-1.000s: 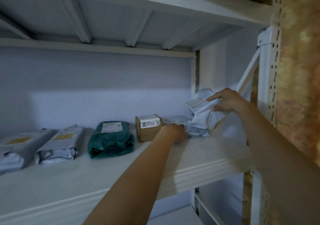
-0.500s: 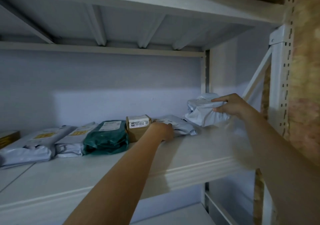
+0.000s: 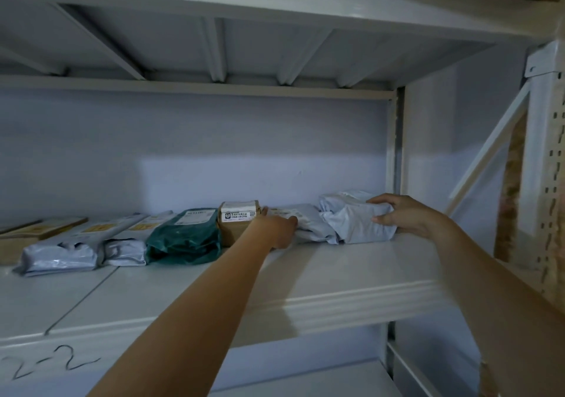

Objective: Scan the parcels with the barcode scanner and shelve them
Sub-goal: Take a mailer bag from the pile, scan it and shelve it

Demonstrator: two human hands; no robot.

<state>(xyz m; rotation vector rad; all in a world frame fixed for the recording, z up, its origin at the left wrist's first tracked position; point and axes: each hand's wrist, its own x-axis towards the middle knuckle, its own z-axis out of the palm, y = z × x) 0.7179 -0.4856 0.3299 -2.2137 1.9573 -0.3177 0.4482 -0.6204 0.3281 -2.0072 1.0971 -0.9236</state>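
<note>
Your right hand (image 3: 406,217) grips the end grey parcel (image 3: 351,220) on the shelf (image 3: 336,277); left hand (image 3: 275,228), fingers extended, presses the neighbouring grey mailer (image 3: 308,224)

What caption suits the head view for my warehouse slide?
Right hand sets a grey parcel on the shelf while left hand steadies the flat bag beside it.
</note>
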